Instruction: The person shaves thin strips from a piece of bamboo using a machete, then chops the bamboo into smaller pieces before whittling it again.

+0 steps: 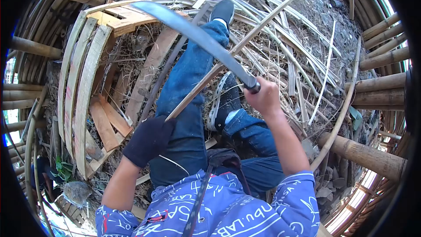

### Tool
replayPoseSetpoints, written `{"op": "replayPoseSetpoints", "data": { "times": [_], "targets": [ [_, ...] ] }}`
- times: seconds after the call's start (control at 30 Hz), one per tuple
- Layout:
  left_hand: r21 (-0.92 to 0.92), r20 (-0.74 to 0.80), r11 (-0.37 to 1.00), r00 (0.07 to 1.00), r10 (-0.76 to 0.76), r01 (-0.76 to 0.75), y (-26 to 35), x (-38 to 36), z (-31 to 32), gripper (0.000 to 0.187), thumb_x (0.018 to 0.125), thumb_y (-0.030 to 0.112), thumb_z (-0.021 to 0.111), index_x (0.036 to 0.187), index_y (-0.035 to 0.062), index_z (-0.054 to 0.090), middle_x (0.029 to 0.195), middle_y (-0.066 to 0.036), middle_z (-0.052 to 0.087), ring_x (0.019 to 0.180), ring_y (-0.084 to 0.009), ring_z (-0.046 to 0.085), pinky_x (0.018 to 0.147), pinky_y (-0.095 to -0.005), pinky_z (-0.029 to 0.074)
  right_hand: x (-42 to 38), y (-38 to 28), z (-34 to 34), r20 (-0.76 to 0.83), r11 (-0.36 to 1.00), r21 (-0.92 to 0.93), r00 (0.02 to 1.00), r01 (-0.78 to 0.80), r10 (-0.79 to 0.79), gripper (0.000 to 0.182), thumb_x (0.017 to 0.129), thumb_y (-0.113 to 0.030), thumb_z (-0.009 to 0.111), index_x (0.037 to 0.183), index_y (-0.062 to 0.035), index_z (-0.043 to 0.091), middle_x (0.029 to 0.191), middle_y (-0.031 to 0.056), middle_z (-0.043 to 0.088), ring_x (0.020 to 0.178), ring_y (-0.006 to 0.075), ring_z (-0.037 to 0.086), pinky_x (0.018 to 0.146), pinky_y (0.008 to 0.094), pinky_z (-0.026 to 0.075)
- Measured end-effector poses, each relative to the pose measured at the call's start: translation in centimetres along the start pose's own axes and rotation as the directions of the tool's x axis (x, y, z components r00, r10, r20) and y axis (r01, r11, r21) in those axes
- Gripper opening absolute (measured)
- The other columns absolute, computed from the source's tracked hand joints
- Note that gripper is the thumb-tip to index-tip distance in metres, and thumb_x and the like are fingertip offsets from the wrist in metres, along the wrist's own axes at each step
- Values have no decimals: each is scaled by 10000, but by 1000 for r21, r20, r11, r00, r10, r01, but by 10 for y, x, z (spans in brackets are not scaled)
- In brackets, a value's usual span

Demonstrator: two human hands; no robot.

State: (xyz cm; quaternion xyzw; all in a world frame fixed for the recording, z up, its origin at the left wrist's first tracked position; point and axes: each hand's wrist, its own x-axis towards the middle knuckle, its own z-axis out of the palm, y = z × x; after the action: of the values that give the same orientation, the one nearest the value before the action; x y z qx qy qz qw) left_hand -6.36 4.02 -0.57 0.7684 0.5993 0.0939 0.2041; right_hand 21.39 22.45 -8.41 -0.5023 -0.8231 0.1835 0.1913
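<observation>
My left hand [151, 138], in a dark glove, is closed on the near end of a long bamboo strip [267, 24], which slants up to the right across my legs. My bare right hand [264, 96] grips the handle of a long curved blade [188, 30]. The blade points up and left and crosses over the strip near its middle; whether they touch I cannot tell. Motion slightly blurs the blade's far end.
Beyond my outstretched leg [188, 68], cut bamboo strips [302, 68] litter the ground. A slatted wooden crate [85, 92] stands at the left. Thick bamboo poles [368, 156] line the right side. Part of another person [46, 175] shows at the lower left.
</observation>
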Motion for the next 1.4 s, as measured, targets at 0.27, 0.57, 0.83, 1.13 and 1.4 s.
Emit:
{"op": "replayPoseSetpoints", "data": {
  "times": [0.27, 0.57, 0.83, 1.13, 1.4],
  "targets": [
    [-137, 19, 990, 999, 38, -35, -13, 1, 2, 141, 848, 84, 500, 956, 11, 551, 702, -149, 541, 616, -341, 564, 527, -445, 434, -5, -7, -18, 186, 991, -71, 974, -117, 129, 473, 686, -473, 750, 812, -44, 596, 626, 142, 620, 612, 335, 637, 576, 402, 512],
    [-175, 115, 984, 993, 12, 8, -14, 4, -6, 133, 863, 88, 478, 929, -3, 549, 654, -167, 545, 610, -346, 565, 525, -439, 434, -6, 20, -32, 140, 992, 116, 988, 51, -67, 410, 790, -438, 681, 812, -41, 579, 632, 139, 616, 571, 314, 627, 527, 403, 488],
    [-383, 238, 808, 893, -383, 448, -8, 5, -11, 304, 935, 212, 425, 786, -15, 562, 660, -189, 562, 639, -378, 576, 575, -452, 433, -5, 18, -17, 134, 972, 231, 988, 48, -80, 474, 763, -513, 673, 748, -49, 575, 570, 117, 587, 542, 288, 625, 498, 378, 480],
    [-347, 286, 800, 868, -406, 489, -9, 10, -19, 325, 920, 232, 442, 785, -11, 611, 682, -210, 584, 645, -360, 596, 573, -429, 429, -1, 33, -29, 70, 991, 130, 996, 37, -46, 525, 814, -550, 598, 687, -45, 532, 518, 123, 546, 504, 304, 604, 482, 391, 469],
    [-374, 325, 724, 813, -483, 580, -19, 0, -11, 326, 906, 250, 470, 771, -10, 614, 623, -210, 561, 590, -349, 582, 546, -422, 414, 7, 21, -36, 40, 990, 3, 990, 138, -138, 516, 786, -529, 646, 659, -44, 527, 536, 103, 570, 492, 284, 603, 454, 385, 462]
  ]
}}
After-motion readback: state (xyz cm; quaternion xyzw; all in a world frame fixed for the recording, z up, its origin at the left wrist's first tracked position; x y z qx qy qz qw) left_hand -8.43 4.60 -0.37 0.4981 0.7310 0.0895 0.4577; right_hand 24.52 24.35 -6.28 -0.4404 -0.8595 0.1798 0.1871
